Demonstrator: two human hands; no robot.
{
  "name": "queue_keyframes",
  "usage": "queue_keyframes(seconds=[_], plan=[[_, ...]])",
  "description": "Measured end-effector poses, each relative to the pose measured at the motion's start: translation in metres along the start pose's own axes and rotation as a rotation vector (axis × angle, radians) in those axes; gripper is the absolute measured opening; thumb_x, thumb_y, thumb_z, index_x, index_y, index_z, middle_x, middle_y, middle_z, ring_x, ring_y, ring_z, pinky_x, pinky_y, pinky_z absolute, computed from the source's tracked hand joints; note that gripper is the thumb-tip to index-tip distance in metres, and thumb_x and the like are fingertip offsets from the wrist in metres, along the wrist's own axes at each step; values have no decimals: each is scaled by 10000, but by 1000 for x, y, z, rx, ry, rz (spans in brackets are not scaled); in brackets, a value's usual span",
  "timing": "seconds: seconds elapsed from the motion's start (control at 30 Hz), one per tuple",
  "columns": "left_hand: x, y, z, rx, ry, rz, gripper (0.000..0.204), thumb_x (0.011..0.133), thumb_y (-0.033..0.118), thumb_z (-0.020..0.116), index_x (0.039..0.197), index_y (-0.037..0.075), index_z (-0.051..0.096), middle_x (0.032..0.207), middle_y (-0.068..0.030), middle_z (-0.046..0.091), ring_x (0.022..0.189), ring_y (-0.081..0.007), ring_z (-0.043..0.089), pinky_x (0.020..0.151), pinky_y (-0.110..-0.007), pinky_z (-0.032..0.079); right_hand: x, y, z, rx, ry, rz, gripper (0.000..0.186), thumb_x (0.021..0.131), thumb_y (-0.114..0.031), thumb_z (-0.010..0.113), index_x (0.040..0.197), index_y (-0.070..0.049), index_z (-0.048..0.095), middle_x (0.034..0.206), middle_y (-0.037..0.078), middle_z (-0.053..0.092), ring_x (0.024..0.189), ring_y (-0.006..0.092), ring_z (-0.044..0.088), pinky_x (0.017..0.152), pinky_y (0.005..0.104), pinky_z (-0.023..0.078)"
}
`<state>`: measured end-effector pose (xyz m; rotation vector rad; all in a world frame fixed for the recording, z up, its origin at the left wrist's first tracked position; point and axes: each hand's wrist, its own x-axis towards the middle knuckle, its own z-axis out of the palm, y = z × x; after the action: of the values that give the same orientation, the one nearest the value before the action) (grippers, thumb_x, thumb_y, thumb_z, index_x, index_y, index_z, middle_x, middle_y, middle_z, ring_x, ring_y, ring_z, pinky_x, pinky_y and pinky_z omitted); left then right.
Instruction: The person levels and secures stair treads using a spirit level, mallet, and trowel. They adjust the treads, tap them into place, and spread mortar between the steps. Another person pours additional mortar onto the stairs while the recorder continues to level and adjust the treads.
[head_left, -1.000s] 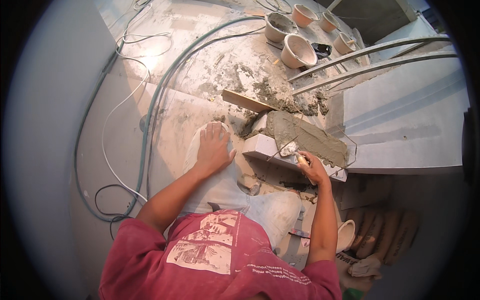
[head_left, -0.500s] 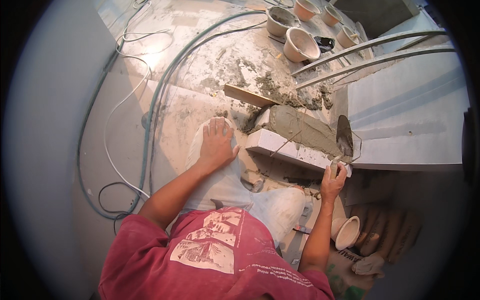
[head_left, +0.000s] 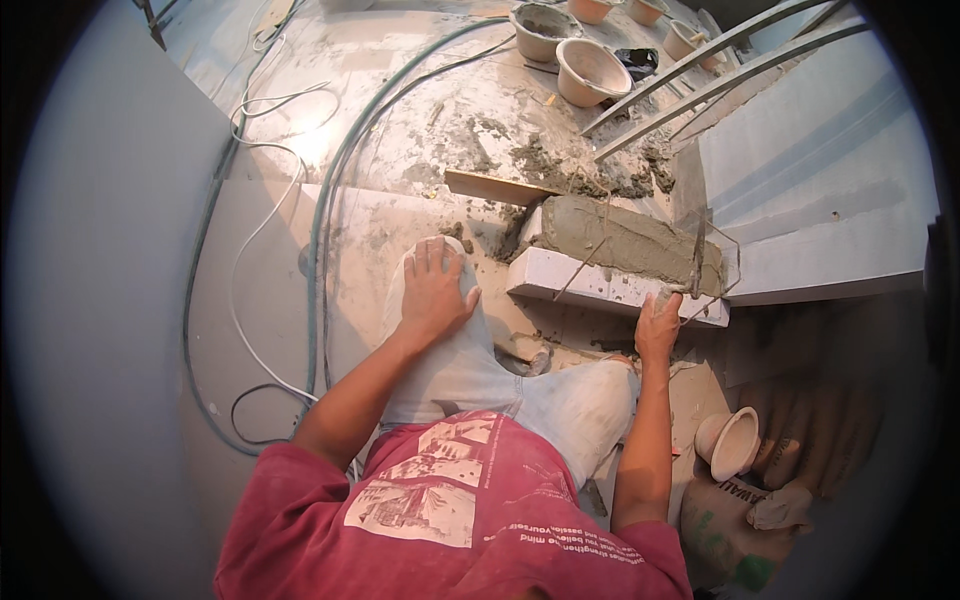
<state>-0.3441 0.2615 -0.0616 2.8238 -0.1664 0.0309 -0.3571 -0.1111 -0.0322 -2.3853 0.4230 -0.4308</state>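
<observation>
My left hand (head_left: pixel 437 292) lies with fingers spread on my pale-trousered knee (head_left: pixel 455 355), holding nothing. In my right hand (head_left: pixel 657 330) is the handle of a trowel (head_left: pixel 699 250). Its blade stands nearly edge-on to the view, at the right end of a bed of wet grey mortar (head_left: pixel 620 232). The mortar covers the top of a low course of white blocks (head_left: pixel 590 286). Thin wires stick up out of the mortar and along the front of the blocks. A wooden board (head_left: pixel 495 187) reaches left from the course's far left end.
Several buckets, among them a pale one (head_left: pixel 592 72), stand at the back. Mortar is spattered over the floor. A green hose (head_left: pixel 322 215) and a white cable (head_left: pixel 240 260) run on the left. A white wall panel (head_left: pixel 800 200), a bowl (head_left: pixel 728 442) and bags (head_left: pixel 735 530) are at right.
The trowel has turned from showing its blade's face to nearly edge-on, at the mortar's right end. My left hand stays on the knee. The whole view has shifted slightly.
</observation>
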Motion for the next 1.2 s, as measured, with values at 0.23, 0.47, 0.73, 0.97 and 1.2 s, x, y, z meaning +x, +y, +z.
queue_keyframes(seconds=[0.23, 0.47, 0.73, 0.97, 1.2], plan=[[-1, -9, -4, -133, 38, -88, 588, 891, 410, 652, 1361, 68, 567, 1500, -194, 438, 1423, -400, 342, 1165, -511, 277, -24, -23, -2, 404, -235, 341, 318, 958, -224, 647, 1150, 22, 585, 800, 83, 616, 694, 141, 602, 667, 322, 516], [24, -52, -22, -357, -7, -391, 459, 962, 359, 552, 1260, 19, 634, 1326, -198, 611, 1226, -379, 572, 1059, -443, 426, -73, -70, 69, 537, -597, 45, 406, 953, -264, 656, 1244, 10, 587, 940, 142, 663, 722, 142, 619, 657, 289, 505], [-12, -44, -54, -281, -14, -450, 403, 977, 338, 530, 1157, 17, 695, 1182, -204, 681, 1108, -379, 637, 973, -431, 476, -116, -70, 268, 602, -1085, 481, 506, 966, -266, 638, 1343, 38, 492, 779, 62, 589, 573, 121, 553, 496, 278, 462], [-33, -40, -65, -290, 17, -436, 373, 960, 299, 555, 1127, 1, 706, 1143, -207, 692, 1076, -376, 650, 955, -413, 483, -127, -119, 375, 635, -1017, 705, 546, 933, -313, 666, 1375, -39, 499, 760, 58, 589, 568, 174, 567, 482, 346, 502], [-25, -38, -67, -322, 20, -441, 357, 955, 282, 566, 1084, -16, 713, 1104, -212, 700, 1042, -381, 660, 930, -413, 492, -100, -106, 378, 823, -765, 862, 555, 958, -328, 647, 1426, -84, 476, 735, 38, 579, 511, 158, 542, 447, 344, 476]])
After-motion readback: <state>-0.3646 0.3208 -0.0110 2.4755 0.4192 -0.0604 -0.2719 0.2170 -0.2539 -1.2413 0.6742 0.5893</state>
